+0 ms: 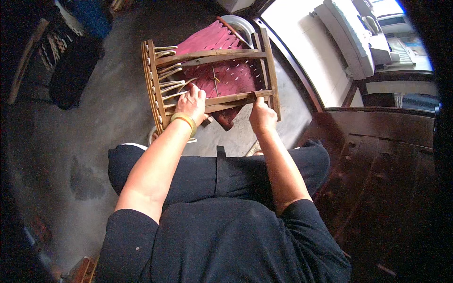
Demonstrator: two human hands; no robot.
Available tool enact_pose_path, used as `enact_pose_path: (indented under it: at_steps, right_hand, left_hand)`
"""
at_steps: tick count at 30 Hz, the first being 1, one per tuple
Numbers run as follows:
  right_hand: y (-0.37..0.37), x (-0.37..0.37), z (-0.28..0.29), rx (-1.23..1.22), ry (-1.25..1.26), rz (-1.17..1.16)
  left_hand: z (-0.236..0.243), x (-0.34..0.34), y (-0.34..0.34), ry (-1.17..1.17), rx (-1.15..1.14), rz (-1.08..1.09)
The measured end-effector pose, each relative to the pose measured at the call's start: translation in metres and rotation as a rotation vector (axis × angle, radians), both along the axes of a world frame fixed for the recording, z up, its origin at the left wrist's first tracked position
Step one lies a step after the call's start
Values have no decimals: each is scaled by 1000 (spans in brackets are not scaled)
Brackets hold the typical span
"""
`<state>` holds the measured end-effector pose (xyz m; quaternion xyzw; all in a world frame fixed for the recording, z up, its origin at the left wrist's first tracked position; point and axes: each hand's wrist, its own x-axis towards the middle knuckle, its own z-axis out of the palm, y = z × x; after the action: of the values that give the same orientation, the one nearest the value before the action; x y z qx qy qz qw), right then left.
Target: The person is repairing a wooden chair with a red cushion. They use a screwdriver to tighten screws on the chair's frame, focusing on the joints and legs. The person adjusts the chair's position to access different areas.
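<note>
A wooden frame (273, 70) with crossing rails lies in front of my knees. White cord loops (173, 85) run through its slatted left side (152, 78). Pink-red sheeting with rows of small slits (214, 40) lies within and beyond the frame, and a darker flap (227, 118) hangs below the near rail (231, 99). My left hand (191, 101), with a yellowish bangle on the wrist, is closed over the near rail beside the cords. At that rail's right end my right hand (263, 114) is closed, by a small dark strip (255, 95); its grip is partly hidden.
A pale round basin (238, 28) stands behind the frame. Dark wooden panelling (382, 188) is close on my right, near an open doorway with white tiles (306, 42). Dark items (75, 70) stand at the left on the grey floor (113, 113).
</note>
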<state>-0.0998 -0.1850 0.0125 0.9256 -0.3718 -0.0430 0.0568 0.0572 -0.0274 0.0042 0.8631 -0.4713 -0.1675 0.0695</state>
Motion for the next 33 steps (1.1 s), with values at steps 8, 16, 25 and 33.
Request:
enact_pose_path:
  at_steps: [8,16,25,33]
  right_hand:
    - [57,39,0,305,75,123]
    - [-26,-12,10,127,-63,-227]
    - [-10,-5,6,111,-50,-107]
    - [27,7,-4,190,-132,15]
  left_hand:
    - [-6,1,4,1,-41,23]
    - [-8,2,-2,6,-51,3]
    - [-6,-1,2,-38,-46,2]
    - [-9,-1,2,-20,-59,15]
